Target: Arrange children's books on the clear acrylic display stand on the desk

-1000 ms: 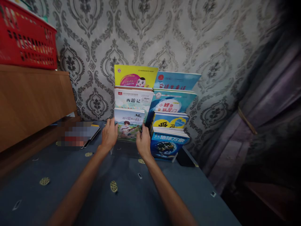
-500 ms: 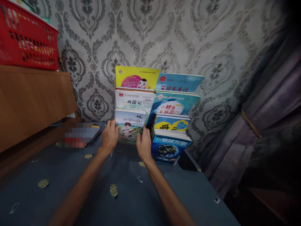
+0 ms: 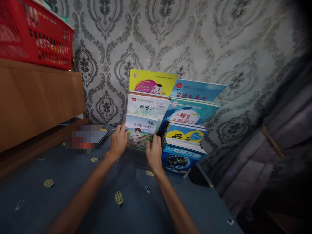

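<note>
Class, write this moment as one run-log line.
left hand: at left edge of guitar book; right hand: at its right edge; guitar book: standing before white book; globe book: front right

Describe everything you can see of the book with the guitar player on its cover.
The book has a paper-looking cover: pale blue sky over green land, Chinese title characters across the upper part, and a drawn figure in white with a guitar below. It is closed and nearly upright, cover facing the camera, in front of a larger, mostly white book. The left hand holds its left edge, the right hand its right. What it rests on is unclear.
</note>
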Demonstrator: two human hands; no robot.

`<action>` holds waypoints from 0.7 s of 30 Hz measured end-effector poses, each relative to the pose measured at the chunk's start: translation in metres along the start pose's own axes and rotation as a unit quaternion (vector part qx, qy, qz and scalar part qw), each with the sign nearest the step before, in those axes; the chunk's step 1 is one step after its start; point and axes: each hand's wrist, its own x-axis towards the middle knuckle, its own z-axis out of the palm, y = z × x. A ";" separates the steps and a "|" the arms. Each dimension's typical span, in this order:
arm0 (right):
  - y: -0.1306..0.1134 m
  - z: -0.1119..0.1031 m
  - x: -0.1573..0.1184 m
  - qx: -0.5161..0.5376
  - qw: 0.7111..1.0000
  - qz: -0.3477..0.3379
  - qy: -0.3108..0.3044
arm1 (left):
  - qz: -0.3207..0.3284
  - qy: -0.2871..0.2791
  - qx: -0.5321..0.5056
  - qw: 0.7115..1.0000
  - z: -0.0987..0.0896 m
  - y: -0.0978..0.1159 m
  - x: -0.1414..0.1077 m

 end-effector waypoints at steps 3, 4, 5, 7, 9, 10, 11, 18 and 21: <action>0.001 0.000 0.000 -0.006 1.000 -0.008 0.003 | -0.007 -0.004 0.001 1.000 0.000 0.001 0.000; 0.001 -0.001 0.000 -0.005 1.000 -0.009 0.002 | -0.011 -0.007 0.000 1.000 0.000 0.002 0.000; 0.001 -0.001 0.001 -0.003 1.000 -0.009 -0.001 | -0.015 -0.009 0.000 1.000 0.000 0.002 0.000; 0.002 -0.003 0.002 0.002 1.000 -0.006 -0.008 | -0.023 -0.014 0.000 1.000 0.000 0.003 0.000; 0.005 -0.003 0.003 0.007 1.000 -0.005 -0.014 | -0.027 -0.016 0.002 1.000 0.001 0.003 0.000; 0.006 -0.004 0.003 0.009 1.000 -0.006 -0.015 | -0.027 -0.017 0.003 0.999 0.000 0.003 0.000; 0.007 -0.003 0.003 0.010 1.000 -0.006 -0.015 | -0.027 -0.019 0.004 0.999 0.000 0.003 0.000; 0.010 -0.002 0.002 0.005 1.000 -0.006 -0.012 | -0.027 -0.039 0.000 0.999 -0.004 0.003 0.002; 0.010 -0.002 0.002 -0.001 1.000 -0.002 -0.022 | -0.033 -0.059 0.003 0.998 -0.008 0.005 0.002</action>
